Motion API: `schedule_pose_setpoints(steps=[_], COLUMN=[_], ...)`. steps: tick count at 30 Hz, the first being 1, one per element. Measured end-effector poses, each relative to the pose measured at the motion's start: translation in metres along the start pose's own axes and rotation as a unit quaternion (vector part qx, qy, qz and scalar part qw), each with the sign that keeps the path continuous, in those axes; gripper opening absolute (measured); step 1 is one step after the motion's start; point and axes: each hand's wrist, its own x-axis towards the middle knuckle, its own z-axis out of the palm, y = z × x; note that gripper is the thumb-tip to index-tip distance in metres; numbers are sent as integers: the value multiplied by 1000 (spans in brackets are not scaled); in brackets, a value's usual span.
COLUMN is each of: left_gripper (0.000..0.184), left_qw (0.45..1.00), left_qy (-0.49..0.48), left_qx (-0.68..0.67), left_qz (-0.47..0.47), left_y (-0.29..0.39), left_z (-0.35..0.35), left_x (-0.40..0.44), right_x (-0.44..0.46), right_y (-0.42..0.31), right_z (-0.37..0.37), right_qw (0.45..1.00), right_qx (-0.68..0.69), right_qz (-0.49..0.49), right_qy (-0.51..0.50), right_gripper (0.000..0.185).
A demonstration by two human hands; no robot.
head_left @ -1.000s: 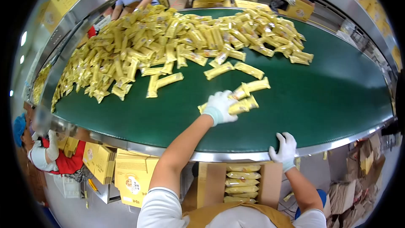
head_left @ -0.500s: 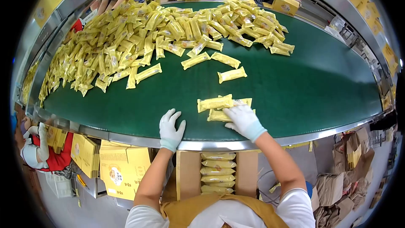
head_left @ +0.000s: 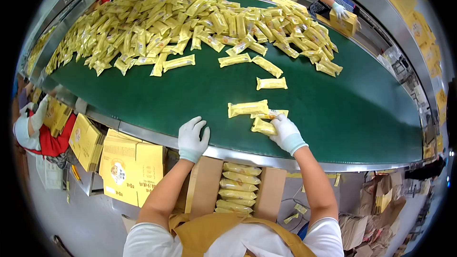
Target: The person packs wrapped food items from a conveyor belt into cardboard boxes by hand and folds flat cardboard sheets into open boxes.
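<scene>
My gloved right hand (head_left: 287, 135) has its fingers closed on the right end of a yellow wrapped snack packet (head_left: 262, 126) at the near side of the green belt. Just beyond it lie two more yellow packets, a long one (head_left: 247, 108) and one (head_left: 272, 114) partly covered by it and by my fingers. My left hand (head_left: 193, 138), also gloved, rests on the belt's near edge with fingers apart and nothing in it. Below the edge, in front of my body, an open cardboard carton (head_left: 271, 194) holds a row of several packets (head_left: 238, 188).
A large heap of yellow packets (head_left: 157, 24) covers the far left of the green belt (head_left: 352, 109), with a few loose ones nearer. Flat yellow cartons (head_left: 124, 166) stand at lower left. Brown paper sacks (head_left: 352, 231) lie at lower right. Co-workers' gloved hands handle boxes across the belt.
My right hand has closed on the near packet, whose left end has swung round and shifted right. The left hand stays by the edge. The whole view has tilted somewhat.
</scene>
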Motion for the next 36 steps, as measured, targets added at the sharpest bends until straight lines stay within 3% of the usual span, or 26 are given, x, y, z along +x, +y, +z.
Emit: schedule_pose_setpoints(steps=[2,5,8,11,12,15,17,19,21,24,27,33,36], left_gripper=[21,20,19,17,17,16,16,16,16,15,14,15,14], left_qw=[1000,1000,1000,1000,1000,1000,1000,1000,1000,1000,1000,1000,1000], left_qy=[3,12,20,23,22,20,16,17,18,17,15,16,20], left_qx=[2,7,8,4,3,2,1,-2,-4,-5,1,11,8], left_qz=[-1,11,12,10,10,8,3,3,3,2,2,2,9], left_y=[0,1,0,0,0,0,0,-1,-1,-1,-1,-1,-1], left_z=[0,-1,1,1,1,1,0,1,1,1,2,2,2], left_x=[-1,-1,-1,-1,-1,-1,-1,-1,0,-2,-1,-1,-1], right_x=[4,12,10,10,16,50,76,103,113,103,56,-24,-56], right_y=[-13,-17,-15,-24,-19,-40,-55,-66,-66,-56,-47,2,-5], right_z=[-3,-1,-3,-40,-38,-60,-53,-27,-18,-20,-41,6,26], right_qw=[997,993,987,991,998,991,986,986,987,982,977,941,967], right_qx=[-43,-93,-76,-30,-28,-18,-62,-133,-147,-151,-107,-207,-130], right_qz=[8,0,15,-11,-53,-99,-117,-96,-57,-107,-132,-106,-71], right_qy=[-58,-66,-138,-127,-25,88,102,40,-18,28,127,247,209], right_gripper=[46,47,47,46,45,38,33,17,14,15,18,28,66])
